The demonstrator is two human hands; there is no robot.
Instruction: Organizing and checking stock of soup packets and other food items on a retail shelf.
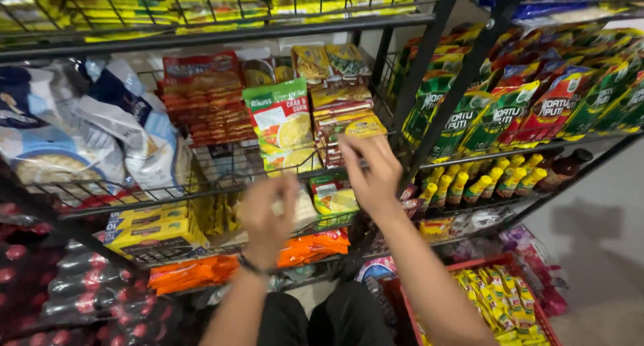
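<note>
1. Nearest to me, low on the right, I see a red crate (530,262) with yellow sachets (500,299) lined up inside it; it looks well filled, so by my reading a good share of the goods is not yet on the rack.
2. A little farther, my left hand (267,215) is raised before the lower wire shelf (201,197). Its fingers are curled around something pale, which I cannot make out, so I can't tell what it grips.
3. My right hand (370,171) is higher and to the right, apart from the left, fingers pinched on the edge of a soup packet (339,198) in the middle stack, or just touching it; motion blur keeps me from being sure.
4. Behind my hands, a green and red soup packet (283,121) stands upright at the front of the middle shelf, with more packets stacked to its right.
5. Far left lie white and blue bags (127,118); far right, green and red pouches (510,111) above small yellow bottles (483,182). Those rows look full; the middle section seems to me the part in progress.
</note>
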